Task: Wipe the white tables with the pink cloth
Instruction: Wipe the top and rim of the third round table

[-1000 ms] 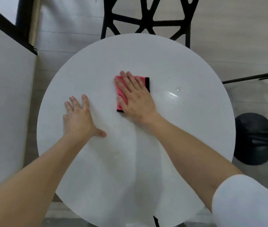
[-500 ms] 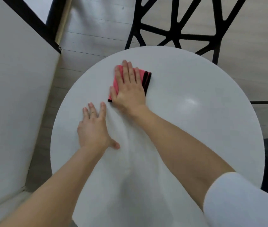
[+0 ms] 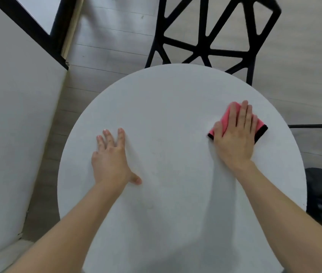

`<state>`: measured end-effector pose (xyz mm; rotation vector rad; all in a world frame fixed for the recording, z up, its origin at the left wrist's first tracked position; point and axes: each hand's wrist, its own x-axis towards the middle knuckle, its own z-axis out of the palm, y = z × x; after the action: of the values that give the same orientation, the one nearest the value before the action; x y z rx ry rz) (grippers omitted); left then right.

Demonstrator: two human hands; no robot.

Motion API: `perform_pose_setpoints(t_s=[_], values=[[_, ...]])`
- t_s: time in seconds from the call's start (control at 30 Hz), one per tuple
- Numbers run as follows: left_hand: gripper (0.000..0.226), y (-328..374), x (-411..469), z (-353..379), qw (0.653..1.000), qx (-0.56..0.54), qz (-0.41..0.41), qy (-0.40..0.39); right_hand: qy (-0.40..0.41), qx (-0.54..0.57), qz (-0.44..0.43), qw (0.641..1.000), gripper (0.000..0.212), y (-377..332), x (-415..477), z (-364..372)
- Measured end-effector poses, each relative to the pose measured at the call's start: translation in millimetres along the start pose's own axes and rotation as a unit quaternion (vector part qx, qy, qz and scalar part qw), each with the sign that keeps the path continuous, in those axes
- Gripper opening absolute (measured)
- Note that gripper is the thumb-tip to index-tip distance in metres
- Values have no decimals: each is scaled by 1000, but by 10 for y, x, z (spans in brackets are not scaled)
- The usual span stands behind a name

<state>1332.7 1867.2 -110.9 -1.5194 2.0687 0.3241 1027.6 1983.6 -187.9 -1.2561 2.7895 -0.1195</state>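
White round table (image 3: 176,99): right hand (image 3: 235,136) presses pink cloth (image 3: 225,120) flat; left hand (image 3: 111,160) rests spread.

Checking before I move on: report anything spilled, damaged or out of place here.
Nothing stands out. The round white table shows no spill or damage; the pink cloth with a black edge lies flat under the right hand, the left hand rests flat on the top, and the black lattice chair stands at the far side.
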Motion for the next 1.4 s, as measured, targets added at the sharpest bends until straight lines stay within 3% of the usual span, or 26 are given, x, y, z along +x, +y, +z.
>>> perform_pose_setpoints(t_s=[0.07, 0.23, 0.3, 0.4, 0.63, 0.77, 0.83, 0.97, 1.03, 1.13, 1.3, 1.4], values=[[183, -12, 25, 6, 1000, 2, -2, -1, 10, 19, 14, 1000, 78, -568, 107, 87], [185, -9, 48, 21, 1000, -8, -2, -5, -41, 64, -183, 980, 81, -2302, 446, 182], [184, 1, 34, 21, 1000, -15, -8, -5, -71, 65, -227, 969, 81, -2560, 541, 150], [185, -3, 54, 15, 1000, -10, 0, -12, -64, 58, -224, 971, 81, -2133, 650, 169], [185, 79, 2, -97, 999, 25, -4, -43, -4, 33, -23, 999, 75, 101, 66, -67], [169, 192, -87, -108, 995, 94, 25, -33, 3, 10, 83, 996, 75, 46, -22, -3], [165, 276, -99, -97, 996, 74, 53, -25, -6, 26, 65, 998, 78, -432, 234, 39], [161, 454, -35, -161, 997, 53, 57, -30, -31, 55, -122, 990, 80, -1752, 824, 101], [161, 560, 11, -224, 997, 51, 55, -25, -55, 57, -181, 980, 78, -2058, 990, 85], [161, 790, 141, -314, 995, 40, 86, -15, -48, 56, -218, 973, 73, -1606, 1092, 106], [151, 1098, 241, -372, 982, 48, 181, -30, 7, 30, -85, 996, 70, 154, 806, -39], [150, 1086, 278, -365, 982, 53, 181, -27, 11, 2, -14, 1000, 70, 569, 608, -83]])
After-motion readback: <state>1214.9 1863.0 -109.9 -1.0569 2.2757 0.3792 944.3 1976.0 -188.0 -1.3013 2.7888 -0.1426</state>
